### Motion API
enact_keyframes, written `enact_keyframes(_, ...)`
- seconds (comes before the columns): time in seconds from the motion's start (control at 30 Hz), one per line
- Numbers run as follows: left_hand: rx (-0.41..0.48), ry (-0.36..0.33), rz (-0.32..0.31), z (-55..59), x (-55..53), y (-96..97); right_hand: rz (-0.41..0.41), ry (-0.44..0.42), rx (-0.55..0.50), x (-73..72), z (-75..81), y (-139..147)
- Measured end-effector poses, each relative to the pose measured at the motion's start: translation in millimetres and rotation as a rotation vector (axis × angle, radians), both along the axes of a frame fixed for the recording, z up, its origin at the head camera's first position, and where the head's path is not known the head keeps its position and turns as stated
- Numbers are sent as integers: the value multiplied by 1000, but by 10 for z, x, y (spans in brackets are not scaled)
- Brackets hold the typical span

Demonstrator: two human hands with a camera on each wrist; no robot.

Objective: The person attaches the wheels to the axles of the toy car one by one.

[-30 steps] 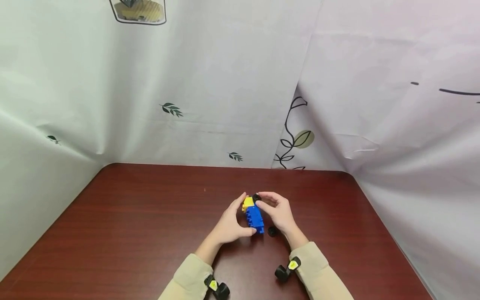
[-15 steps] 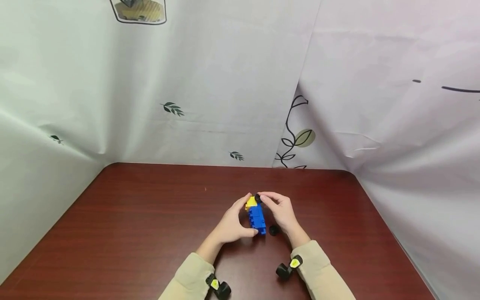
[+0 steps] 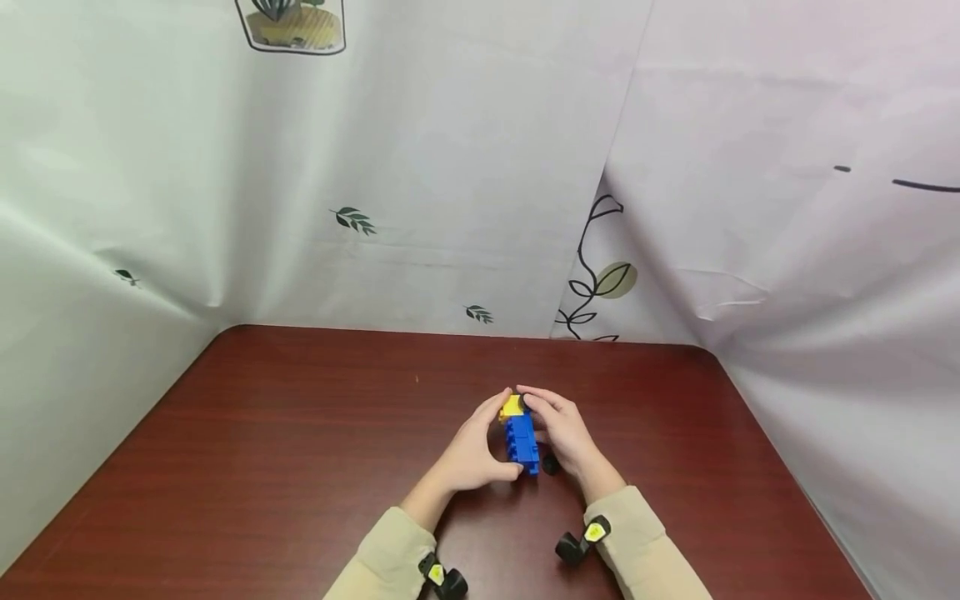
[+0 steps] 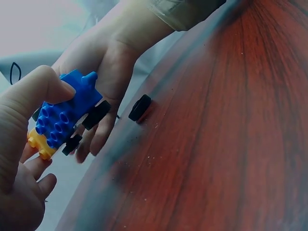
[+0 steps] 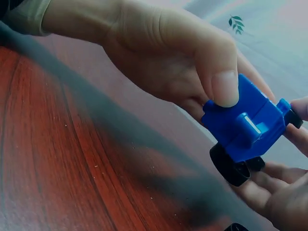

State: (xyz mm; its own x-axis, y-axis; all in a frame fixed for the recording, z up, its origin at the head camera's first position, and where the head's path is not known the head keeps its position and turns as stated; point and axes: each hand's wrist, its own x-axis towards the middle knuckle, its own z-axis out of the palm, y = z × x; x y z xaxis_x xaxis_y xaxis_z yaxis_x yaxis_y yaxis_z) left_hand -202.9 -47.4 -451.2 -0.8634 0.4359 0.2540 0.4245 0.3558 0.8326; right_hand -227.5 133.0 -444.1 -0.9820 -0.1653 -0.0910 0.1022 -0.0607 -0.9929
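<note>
My left hand holds a toy car of blue and yellow building blocks. Its thumb presses the blue end, and its fingers reach the yellow block. At that yellow end, the fingers and thumb of my right hand pinch a black wheel, partly covered. Black wheels show along the car's side in the left wrist view. The right wrist view shows the car's blue end close up, with the right thumb over it and the yellow part hidden.
A loose black wheel lies on the reddish-brown wooden table, beside the right hand. Pale printed cloth hangs behind the table's far edge. Black wrist cameras are strapped over both sleeves.
The right fingers have closed in around the wheel at the yellow end, covering more of it. Car and hands appear slightly further right, while the head view itself has also shifted a little.
</note>
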Motion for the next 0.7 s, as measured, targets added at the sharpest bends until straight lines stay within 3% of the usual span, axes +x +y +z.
enact_keyframes(0.2, 12, -7, -22, 1, -1, -3, -17, -71, -73, 14, 22, -34)
enact_keyframes(0.4, 35, -34, -13, -1, -14, -7, -41, -57, -112, -2, 18, -85)
enact_keyframes(0.7, 70, -130, 6, -93, -16, -18, -18, -51, -107, 35, 10, -97)
